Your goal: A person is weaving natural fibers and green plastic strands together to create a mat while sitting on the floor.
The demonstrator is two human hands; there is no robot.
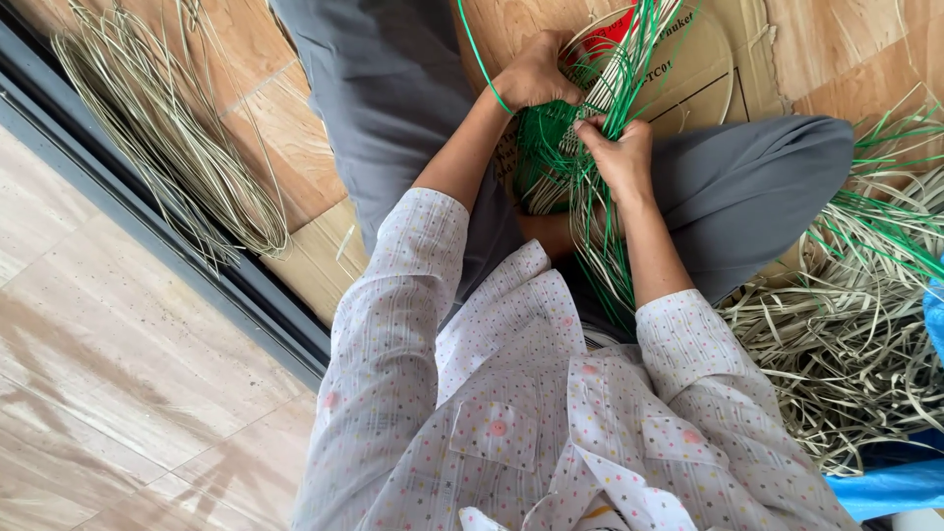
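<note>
I sit cross-legged on the floor in grey trousers. Between my knees is a partly woven piece (547, 147) of green and pale natural strips. My left hand (536, 74) is closed on the upper edge of the weave, with a thin green strip (474, 51) arcing up from it. My right hand (618, 149) pinches a bunch of green strips (639, 39) at the weave's right side. More loose green and pale strips hang down toward my lap.
A coiled bundle of pale strips (167, 138) lies at the left by a dark door track (147, 221). A heap of pale and green strips (855, 305) lies at the right, beside blue plastic (890, 487). Cardboard (708, 69) lies under the weave.
</note>
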